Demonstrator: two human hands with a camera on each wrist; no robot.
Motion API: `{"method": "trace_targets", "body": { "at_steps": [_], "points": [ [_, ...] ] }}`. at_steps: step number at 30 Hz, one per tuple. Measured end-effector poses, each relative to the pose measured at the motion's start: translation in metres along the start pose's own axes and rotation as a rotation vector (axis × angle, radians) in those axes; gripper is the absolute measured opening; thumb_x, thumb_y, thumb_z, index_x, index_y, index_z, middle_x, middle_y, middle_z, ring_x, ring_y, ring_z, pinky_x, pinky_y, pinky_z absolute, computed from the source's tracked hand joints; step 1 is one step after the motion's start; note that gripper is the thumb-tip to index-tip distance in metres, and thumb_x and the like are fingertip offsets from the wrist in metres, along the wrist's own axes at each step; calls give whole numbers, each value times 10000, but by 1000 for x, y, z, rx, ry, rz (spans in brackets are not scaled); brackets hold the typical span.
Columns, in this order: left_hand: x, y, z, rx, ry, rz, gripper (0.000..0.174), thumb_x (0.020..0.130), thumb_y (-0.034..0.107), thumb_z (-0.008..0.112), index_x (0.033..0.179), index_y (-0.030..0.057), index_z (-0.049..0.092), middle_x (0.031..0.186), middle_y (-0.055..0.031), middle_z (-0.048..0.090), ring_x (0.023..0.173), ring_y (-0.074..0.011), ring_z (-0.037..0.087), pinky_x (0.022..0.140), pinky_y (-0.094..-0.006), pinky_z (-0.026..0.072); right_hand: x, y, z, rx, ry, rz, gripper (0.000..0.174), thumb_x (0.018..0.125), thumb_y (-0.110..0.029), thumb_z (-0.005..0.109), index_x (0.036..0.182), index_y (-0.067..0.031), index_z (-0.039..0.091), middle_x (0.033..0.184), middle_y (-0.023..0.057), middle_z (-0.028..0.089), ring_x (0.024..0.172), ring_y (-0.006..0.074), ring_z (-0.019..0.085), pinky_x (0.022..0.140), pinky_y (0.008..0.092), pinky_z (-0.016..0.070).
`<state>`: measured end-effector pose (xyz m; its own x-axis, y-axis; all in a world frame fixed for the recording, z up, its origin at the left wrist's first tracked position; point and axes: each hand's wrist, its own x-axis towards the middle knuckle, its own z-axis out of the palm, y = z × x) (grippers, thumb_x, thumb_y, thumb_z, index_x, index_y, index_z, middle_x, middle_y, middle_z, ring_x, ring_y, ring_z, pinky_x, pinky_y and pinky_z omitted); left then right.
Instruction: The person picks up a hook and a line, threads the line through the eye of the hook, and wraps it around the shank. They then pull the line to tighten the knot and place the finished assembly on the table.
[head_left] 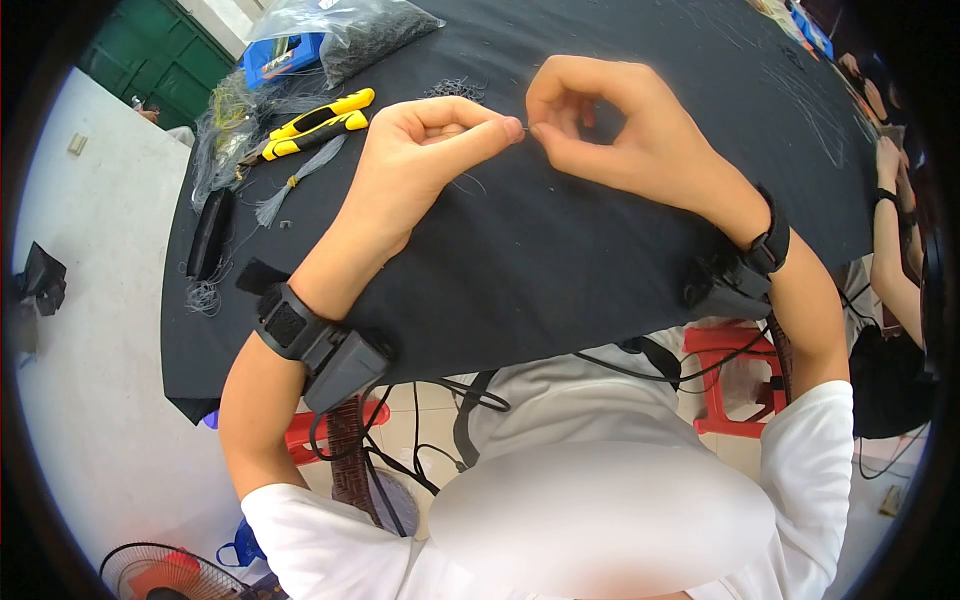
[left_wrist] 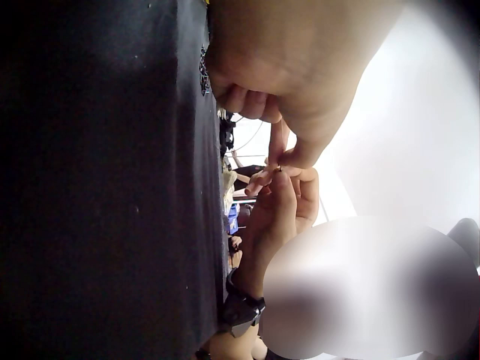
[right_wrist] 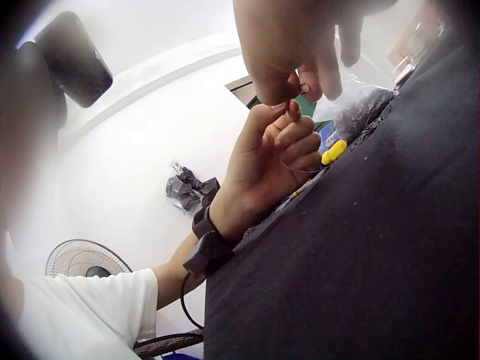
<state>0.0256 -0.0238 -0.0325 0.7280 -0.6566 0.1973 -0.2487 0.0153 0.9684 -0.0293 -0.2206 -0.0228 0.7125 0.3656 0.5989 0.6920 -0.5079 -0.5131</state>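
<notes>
Both hands meet above the black-covered table, fingertips almost touching. My left hand (head_left: 430, 150) pinches a thin strand between thumb and forefinger, its other fingers curled in. A length of the strand (right_wrist: 300, 169) curves out beside that hand in the right wrist view. My right hand (head_left: 630, 130) pinches at the strand's other end with thumb and forefinger, the rest of its fingers loosely bent. By its fingertips a tiny dark loop (right_wrist: 304, 88) shows. Between the two hands a small brassy glint (left_wrist: 279, 169) appears in the left wrist view; I cannot tell what it is.
Yellow-and-black-handled pliers (head_left: 320, 122) lie at left, near a tied bundle of grey strands (head_left: 290, 188) and a black case (head_left: 209, 235). A clear bag of dark pieces (head_left: 375, 45) and a small dark pile (head_left: 457, 90) are at the back. Another person's arm (head_left: 893, 240) is at right.
</notes>
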Motion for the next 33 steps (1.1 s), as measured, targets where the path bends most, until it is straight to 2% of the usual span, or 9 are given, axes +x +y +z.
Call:
{"method": "trace_targets", "body": {
  "at_steps": [15, 18, 24, 27, 28, 31, 33],
  "points": [
    [-1, 4, 1, 20, -29, 4, 170, 828, 200, 634, 839, 37, 682, 704, 66, 580, 573, 19, 352, 495, -170, 225, 1, -5, -1, -20, -10, 49, 64, 718, -84, 594, 756, -76, 543, 632, -50, 514, 590, 45, 493, 556, 206, 355],
    [-2, 5, 0, 9, -31, -13, 167, 827, 185, 638, 871, 30, 683, 752, 42, 611, 608, 15, 413, 519, -158, 264, 1, -6, -2, -24, -10, 50, 64, 719, -83, 593, 756, -76, 541, 627, -53, 508, 582, 42, 493, 555, 208, 353],
    [1, -1, -2, 24, -25, -68, 162, 816, 121, 651, 917, -4, 671, 883, -52, 661, 800, -55, 580, 695, -167, 418, 0, -5, -2, 11, 2, 66, 58, 727, -66, 590, 751, -66, 537, 623, -48, 501, 571, 41, 485, 539, 207, 343],
    [2, -3, -3, -11, -42, -46, 161, 816, 113, 649, 913, -14, 668, 891, -70, 664, 821, -73, 592, 735, -185, 438, 1, -7, -3, 37, 1, 73, 56, 731, -56, 588, 751, -58, 535, 628, -38, 503, 569, 44, 481, 533, 205, 348],
    [2, -5, 1, -45, -13, 17, 162, 799, 128, 658, 872, -15, 685, 600, 87, 519, 531, 31, 350, 485, -151, 261, 1, -8, -3, 45, -1, 79, 55, 733, -54, 587, 751, -55, 535, 630, -33, 503, 569, 46, 481, 533, 205, 352],
    [0, 0, -2, -26, -52, -86, 148, 824, 106, 638, 902, -16, 667, 886, -69, 664, 814, -76, 593, 743, -194, 443, 1, -9, -3, 58, 4, 71, 56, 735, -47, 588, 756, -50, 537, 640, -23, 506, 571, 52, 483, 537, 207, 370],
    [0, -1, -2, -43, -60, -76, 153, 828, 118, 634, 892, -17, 666, 879, -66, 664, 801, -70, 591, 716, -190, 442, 2, -12, -4, 62, -6, 68, 61, 734, -30, 591, 762, -31, 536, 653, -7, 509, 582, 59, 489, 536, 209, 386]
  ]
}}
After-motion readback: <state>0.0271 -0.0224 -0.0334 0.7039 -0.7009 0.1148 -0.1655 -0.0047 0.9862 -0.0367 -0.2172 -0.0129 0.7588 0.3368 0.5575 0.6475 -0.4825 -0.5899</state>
